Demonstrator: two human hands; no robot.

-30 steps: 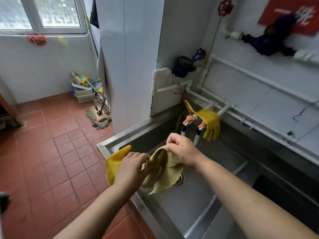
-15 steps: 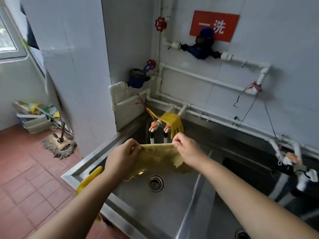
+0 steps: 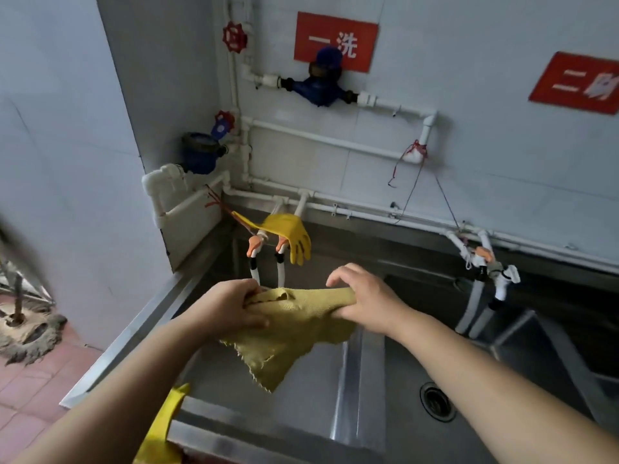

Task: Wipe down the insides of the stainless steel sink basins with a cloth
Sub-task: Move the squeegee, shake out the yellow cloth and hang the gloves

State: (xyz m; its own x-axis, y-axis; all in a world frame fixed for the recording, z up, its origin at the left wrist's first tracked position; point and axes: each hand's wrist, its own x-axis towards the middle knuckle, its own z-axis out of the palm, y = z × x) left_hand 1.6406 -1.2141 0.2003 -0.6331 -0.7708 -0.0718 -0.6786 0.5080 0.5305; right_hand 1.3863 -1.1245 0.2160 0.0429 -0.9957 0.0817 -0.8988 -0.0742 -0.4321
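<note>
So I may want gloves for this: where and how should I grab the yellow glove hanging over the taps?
Grip the glove at its cuff, draped over the left taps. Come from the front and lift up: its fingers hang down freely, so pulling them would likely drag it against the taps.

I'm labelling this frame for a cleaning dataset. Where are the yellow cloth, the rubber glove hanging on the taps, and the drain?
yellow cloth (image 3: 294,326): head view, middle of the hanging fabric.
rubber glove (image 3: 294,234): head view, its palm.
drain (image 3: 437,401): head view, centre of the strainer.
</note>
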